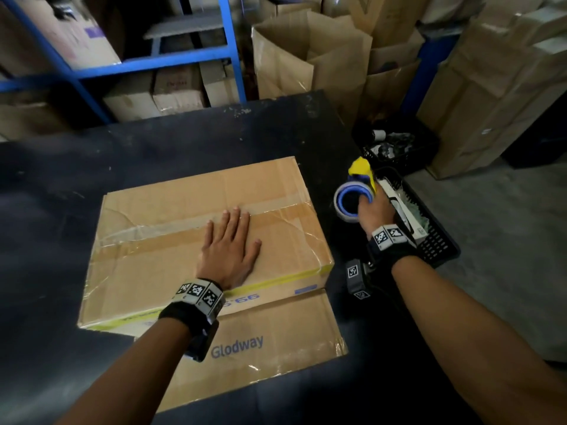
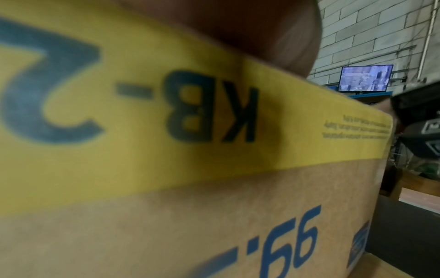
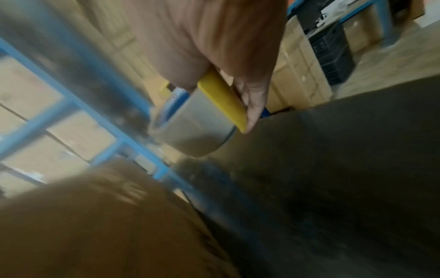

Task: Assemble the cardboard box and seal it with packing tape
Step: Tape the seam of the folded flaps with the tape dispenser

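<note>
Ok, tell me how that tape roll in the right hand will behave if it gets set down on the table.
The tape roll is round, so on its curved edge it would probably roll across the table; flat on its side it should stay. The yellow dispenser clipped on it may stop rolling. The right hand holds it one-handed, so it is likely light.

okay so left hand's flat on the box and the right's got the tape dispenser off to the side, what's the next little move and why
Probably bring the tape dispenser in the right hand back over the box. The left hand already presses the flaps flat beside the centre seam's tape, which looks wrinkled.
</note>
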